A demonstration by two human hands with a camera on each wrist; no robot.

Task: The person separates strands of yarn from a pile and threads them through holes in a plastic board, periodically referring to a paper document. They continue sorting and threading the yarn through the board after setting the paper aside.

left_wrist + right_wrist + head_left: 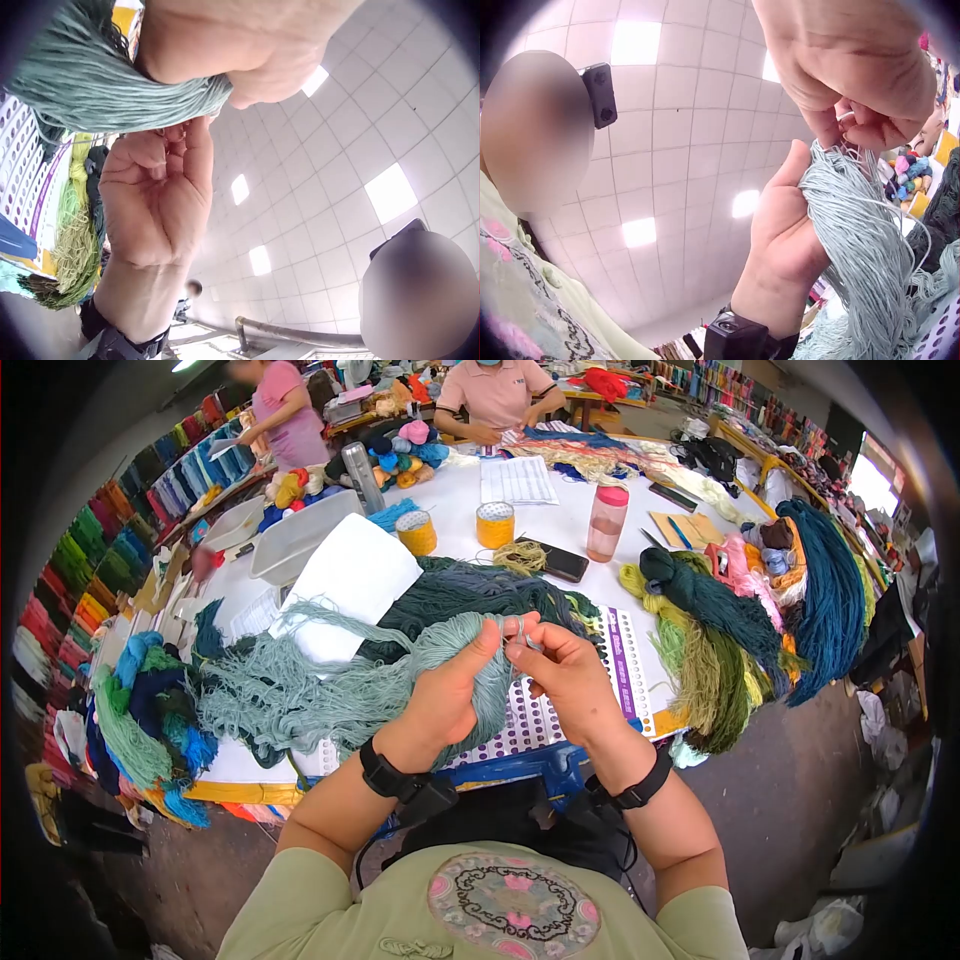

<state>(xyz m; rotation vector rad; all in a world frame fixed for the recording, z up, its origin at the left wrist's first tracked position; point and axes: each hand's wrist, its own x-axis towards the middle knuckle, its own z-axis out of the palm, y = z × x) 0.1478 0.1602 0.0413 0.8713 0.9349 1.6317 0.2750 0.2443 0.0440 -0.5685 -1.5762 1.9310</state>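
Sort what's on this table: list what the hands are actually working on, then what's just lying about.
In hand:
left hand
right hand
pale green yarn skein

Lying about:
pink bottle
phone
yellow tape rolls
white tray
dark green yarn

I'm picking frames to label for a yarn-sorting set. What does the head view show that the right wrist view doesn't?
Only the head view shows the white table, the pink bottle, the phone and the dark green yarn. Only the right wrist view shows the tiled ceiling with its lights. Both show the left hand gripping the pale green skein while the right hand pinches strands at its top.
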